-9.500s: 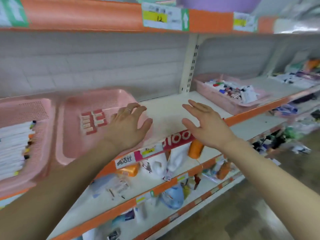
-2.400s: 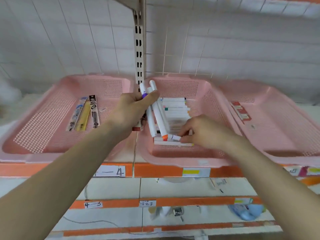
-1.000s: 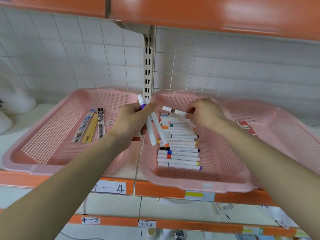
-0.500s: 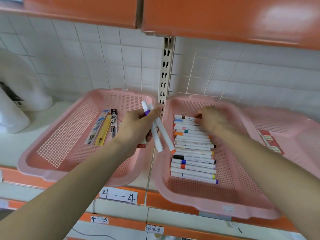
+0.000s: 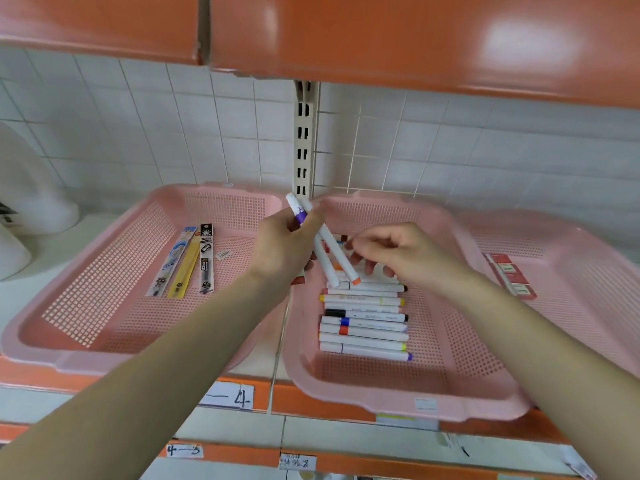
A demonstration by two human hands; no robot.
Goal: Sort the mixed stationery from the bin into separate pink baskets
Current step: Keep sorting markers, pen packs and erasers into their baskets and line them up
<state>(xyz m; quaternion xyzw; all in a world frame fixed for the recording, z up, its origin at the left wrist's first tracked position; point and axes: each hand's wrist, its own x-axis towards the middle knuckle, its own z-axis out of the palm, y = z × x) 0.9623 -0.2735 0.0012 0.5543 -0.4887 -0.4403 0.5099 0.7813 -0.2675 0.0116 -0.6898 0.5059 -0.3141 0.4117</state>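
My left hand (image 5: pixel 287 247) grips two white markers (image 5: pixel 325 247), one with a purple band and one with an orange tip, tilted above the gap between two pink baskets. My right hand (image 5: pixel 398 254) hovers over the middle basket (image 5: pixel 398 403) with loosely curled fingers close to the held markers, and I see nothing in it. A row of several white markers (image 5: pixel 363 327) lies side by side in that basket. The left basket (image 5: pixel 69 362) holds three long refill packs (image 5: pixel 187 261). The right basket (image 5: pixel 588 237) holds small red packs (image 5: pixel 512 275).
An orange shelf (image 5: pixel 381 36) overhangs close above the baskets. A slotted cream upright (image 5: pixel 304 140) stands against the tiled wall between the left and middle baskets. White rounded items (image 5: pixel 20 202) sit at the far left. Labelled lower shelves run below.
My right hand has left the far end of the marker row empty and drawn back toward the markers in my left hand. My left hand has kept both markers.
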